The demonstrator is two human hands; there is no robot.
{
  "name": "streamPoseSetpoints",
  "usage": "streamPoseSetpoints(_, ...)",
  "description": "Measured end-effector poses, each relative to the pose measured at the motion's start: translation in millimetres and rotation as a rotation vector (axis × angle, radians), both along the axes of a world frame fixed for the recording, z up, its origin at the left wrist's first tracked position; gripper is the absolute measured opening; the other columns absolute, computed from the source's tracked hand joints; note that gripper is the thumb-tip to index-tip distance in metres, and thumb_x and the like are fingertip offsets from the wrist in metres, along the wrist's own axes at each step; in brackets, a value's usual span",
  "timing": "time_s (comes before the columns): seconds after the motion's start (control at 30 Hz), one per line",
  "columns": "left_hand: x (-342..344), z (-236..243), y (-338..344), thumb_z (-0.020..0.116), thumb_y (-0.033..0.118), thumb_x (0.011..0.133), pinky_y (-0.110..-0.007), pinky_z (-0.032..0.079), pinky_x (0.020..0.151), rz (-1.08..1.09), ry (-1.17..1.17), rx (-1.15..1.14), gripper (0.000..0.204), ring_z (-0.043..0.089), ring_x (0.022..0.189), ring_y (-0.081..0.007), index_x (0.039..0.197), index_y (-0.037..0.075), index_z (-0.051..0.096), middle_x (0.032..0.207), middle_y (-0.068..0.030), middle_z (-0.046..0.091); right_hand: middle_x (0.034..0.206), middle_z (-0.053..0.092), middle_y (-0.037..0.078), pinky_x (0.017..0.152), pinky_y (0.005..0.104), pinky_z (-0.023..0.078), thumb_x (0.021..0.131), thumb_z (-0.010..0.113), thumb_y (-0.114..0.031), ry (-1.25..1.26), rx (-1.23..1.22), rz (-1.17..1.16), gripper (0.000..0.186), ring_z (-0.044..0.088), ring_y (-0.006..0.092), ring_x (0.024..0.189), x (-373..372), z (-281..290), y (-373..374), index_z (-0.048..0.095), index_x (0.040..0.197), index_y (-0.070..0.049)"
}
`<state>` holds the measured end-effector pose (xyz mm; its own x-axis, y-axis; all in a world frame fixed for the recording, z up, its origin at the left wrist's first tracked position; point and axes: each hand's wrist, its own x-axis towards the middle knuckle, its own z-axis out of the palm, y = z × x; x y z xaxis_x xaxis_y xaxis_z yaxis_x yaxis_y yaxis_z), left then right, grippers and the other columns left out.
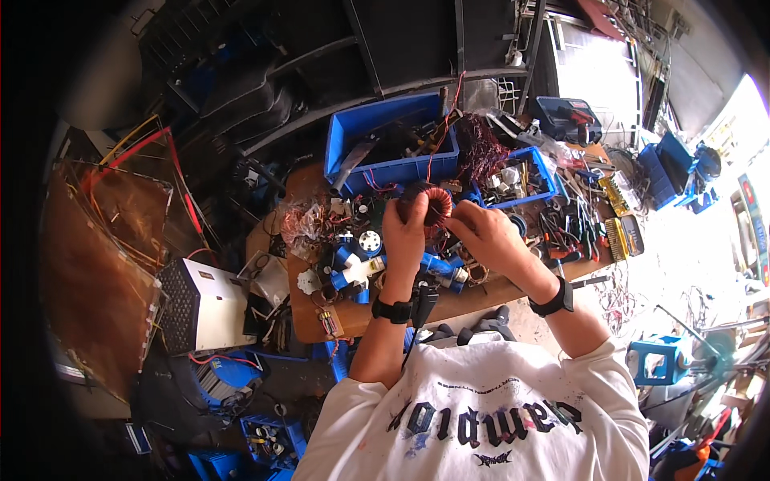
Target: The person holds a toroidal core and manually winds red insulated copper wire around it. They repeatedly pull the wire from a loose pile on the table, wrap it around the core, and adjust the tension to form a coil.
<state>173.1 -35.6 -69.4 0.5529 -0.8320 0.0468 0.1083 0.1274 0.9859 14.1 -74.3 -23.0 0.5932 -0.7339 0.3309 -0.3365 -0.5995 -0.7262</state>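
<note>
A ring-shaped coil (438,205) wound with reddish copper wire is held up above the cluttered workbench. My left hand (403,234) is closed on its left side, with the thumb along the near face. My right hand (491,234) is closed in a pinch at the coil's right edge. What those fingertips grip is too small to make out. A thin red wire (434,152) rises from near the coil and passes over a blue bin. Below the hands lie blue-and-white pipe-like fittings (358,271) and a white round part with holes (370,241).
Behind the coil stands the blue bin (393,170) with tools in it. A tangle of dark red wire (484,146) and a blue tray of small parts (525,195) lie to its right. Several pliers (569,228) cover the bench's right side. At left stands a white metal box (210,301).
</note>
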Motion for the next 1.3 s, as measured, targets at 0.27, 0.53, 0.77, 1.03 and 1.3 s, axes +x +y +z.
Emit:
streamPoseSetpoints(0.27,-10,-9,0,0.052,0.032,0.098,-0.022,0.054,0.058,-0.051,0.011,-0.083,0.033,0.065,0.076,-0.0108,0.103,0.001,0.063,0.094,-0.0062,0.069,0.069,0.064,0.016,0.054,0.0373,0.046,0.089,0.064,-0.023,-0.067,0.045,-0.138,0.022,0.062,0.0298,0.058,15,-1,6,0.063,0.091,-0.001)
streamPoseSetpoints(0.53,-17,24,17,0.048,0.035,0.1,-0.024,0.053,0.065,-0.07,0.023,-0.076,0.037,0.065,0.083,-0.0107,0.106,0.004,0.065,0.097,-0.0046,0.069,0.062,0.061,0.009,0.05,0.0311,0.044,0.09,0.065,-0.02,-0.097,0.165,-0.113,0.018,0.055,0.0154,0.05,0,-10,13,0.065,0.09,-0.001)
streamPoseSetpoints(0.77,-14,2,20,0.063,0.025,0.094,-0.026,0.053,0.072,-0.004,-0.117,-0.163,0.031,0.063,0.082,-0.0112,0.11,0.0,0.054,0.099,-0.0076,0.065,0.107,0.063,0.017,0.078,0.035,0.05,0.092,0.065,-0.03,-0.169,0.16,-0.148,0.045,0.063,0.0241,0.095,-10,3,1,0.052,0.122,0.001)
streamPoseSetpoints(1.03,-33,11,21,0.058,0.028,0.097,-0.025,0.054,0.07,-0.048,-0.037,-0.229,0.031,0.064,0.086,-0.0127,0.111,0.001,0.054,0.101,-0.0077,0.065,0.109,0.067,0.019,0.087,0.0338,0.051,0.091,0.067,-0.032,-0.191,0.363,0.045,0.057,0.065,0.0257,0.106,-6,9,7,0.046,0.129,0.004)
streamPoseSetpoints(1.3,-35,17,26,0.065,0.03,0.093,-0.027,0.052,0.077,-0.102,-0.041,-0.204,0.041,0.062,0.089,-0.013,0.116,-0.001,0.05,0.105,-0.0084,0.062,0.11,0.066,0.017,0.087,0.0324,0.051,0.084,0.073,-0.025,-0.18,0.359,0.076,0.063,0.066,0.0232,0.099,-10,-1,-3,0.045,0.132,0.004)
